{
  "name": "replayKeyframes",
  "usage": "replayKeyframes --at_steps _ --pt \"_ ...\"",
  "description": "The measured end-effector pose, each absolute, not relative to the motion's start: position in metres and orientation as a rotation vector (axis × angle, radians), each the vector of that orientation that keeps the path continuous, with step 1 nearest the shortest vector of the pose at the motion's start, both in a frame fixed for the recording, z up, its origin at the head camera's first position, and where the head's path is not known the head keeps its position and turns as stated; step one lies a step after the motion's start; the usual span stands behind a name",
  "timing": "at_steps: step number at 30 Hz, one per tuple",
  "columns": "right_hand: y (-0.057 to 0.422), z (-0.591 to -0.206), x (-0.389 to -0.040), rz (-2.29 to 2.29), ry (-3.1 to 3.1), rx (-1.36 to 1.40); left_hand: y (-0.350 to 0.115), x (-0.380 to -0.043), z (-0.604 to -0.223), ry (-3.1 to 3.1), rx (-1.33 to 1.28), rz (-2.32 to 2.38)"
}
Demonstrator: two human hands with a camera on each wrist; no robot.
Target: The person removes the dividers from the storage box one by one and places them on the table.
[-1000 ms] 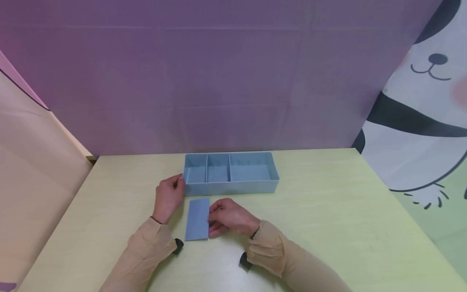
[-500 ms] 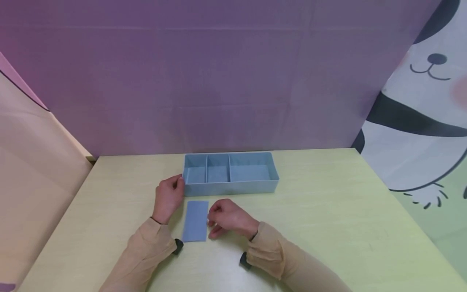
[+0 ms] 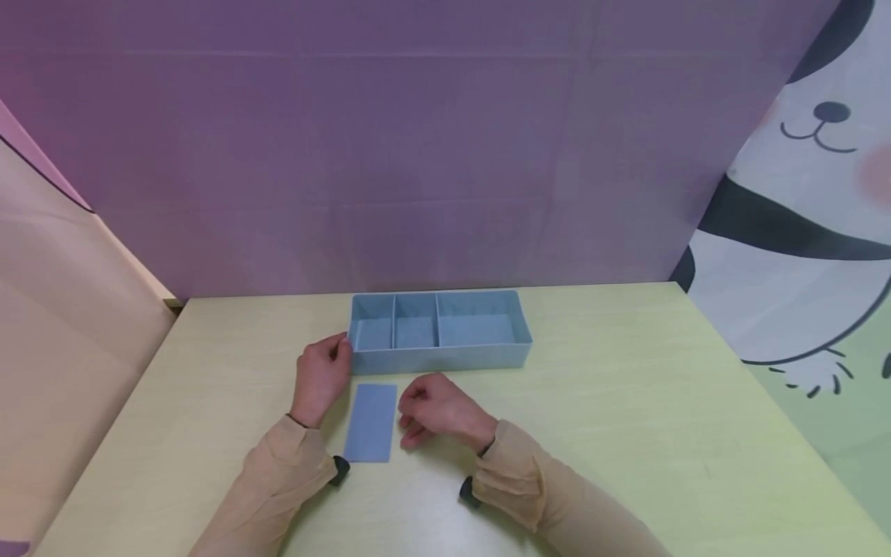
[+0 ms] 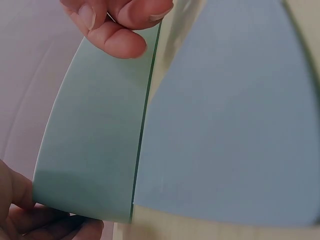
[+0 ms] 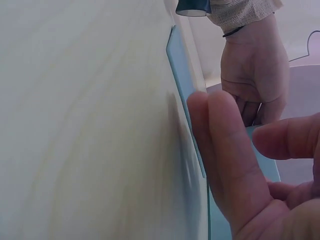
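A pale blue rectangular box [image 3: 445, 357] with three compartments stands at the middle back of the table. My left hand [image 3: 323, 379] grips its left end, thumb at the front corner; the fingertips [image 4: 82, 231] show at that end in the left wrist view. A flat, thin blue rectangular piece [image 3: 372, 423] lies in front of the box's left part, between both hands. My right hand [image 3: 440, 410] hovers just right of this piece with nothing between thumb and fingers; in the right wrist view two fingers [image 5: 232, 145] are straight and the thumb is apart from them.
The pale wooden table [image 3: 626, 433] runs back to a purple backdrop [image 3: 445, 155]. A panda-print cloth [image 3: 800, 302] hangs at the right, a pale cloth [image 3: 63, 333] at the left. Dark wrist devices [image 3: 339, 470] sit under both sleeves.
My right hand has let go of the flat blue piece and drawn slightly away. The piece has shifted a little left and toward me. My left hand stays at the box.
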State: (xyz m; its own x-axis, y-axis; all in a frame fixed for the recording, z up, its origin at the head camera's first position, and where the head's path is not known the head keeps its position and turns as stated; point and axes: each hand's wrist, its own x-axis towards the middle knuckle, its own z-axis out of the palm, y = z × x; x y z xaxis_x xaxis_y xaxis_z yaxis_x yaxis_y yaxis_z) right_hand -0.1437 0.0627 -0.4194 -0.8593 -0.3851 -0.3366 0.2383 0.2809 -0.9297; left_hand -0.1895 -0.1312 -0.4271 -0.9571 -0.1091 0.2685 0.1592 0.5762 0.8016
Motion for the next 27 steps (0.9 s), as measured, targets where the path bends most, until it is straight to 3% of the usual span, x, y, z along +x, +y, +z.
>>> replayKeyframes --at_steps 27 --pt "0.073 -0.395 -0.147 -1.565 2.189 -0.227 -0.131 -0.187 -0.425 -2.495 -0.074 -1.307"
